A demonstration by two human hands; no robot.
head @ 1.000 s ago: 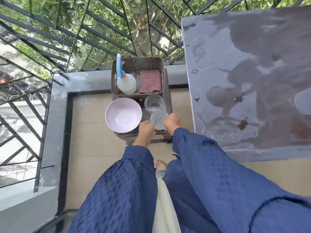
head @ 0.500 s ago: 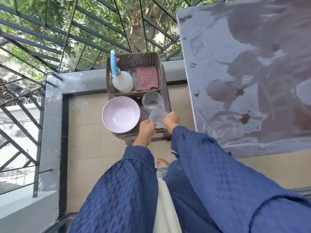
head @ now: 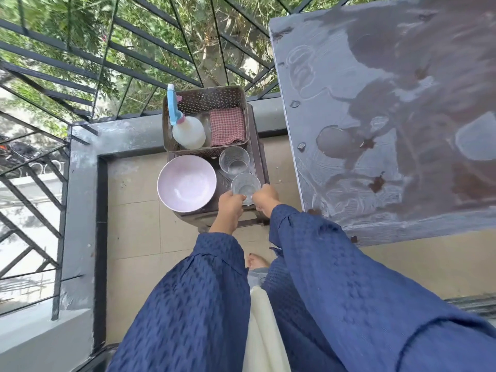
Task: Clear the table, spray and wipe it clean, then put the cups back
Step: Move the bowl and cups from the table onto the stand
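Note:
A clear glass cup (head: 245, 187) stands at the near right corner of a small dark stool (head: 257, 146). My left hand (head: 230, 204) grips its left side and my right hand (head: 264, 197) grips its right side. A second clear cup (head: 234, 160) stands just behind it. A pale pink bowl (head: 186, 183) sits to the left on the stool. Behind them a brown perforated basket (head: 206, 100) holds a white spray bottle (head: 188, 130) with a blue trigger and a folded red checked cloth (head: 227, 126). The grey table (head: 389, 116) at the right is wet and streaked.
A black metal railing (head: 107, 63) and a grey ledge (head: 80, 183) close the balcony to the left and behind the stool. Beige floor tiles (head: 131, 210) lie between the ledge and the stool. My bare foot (head: 256, 260) shows below between my blue sleeves.
Both hands stay on the near cup. The cup and hands sit slightly higher above the stool than one second ago; the view has shifted a little.

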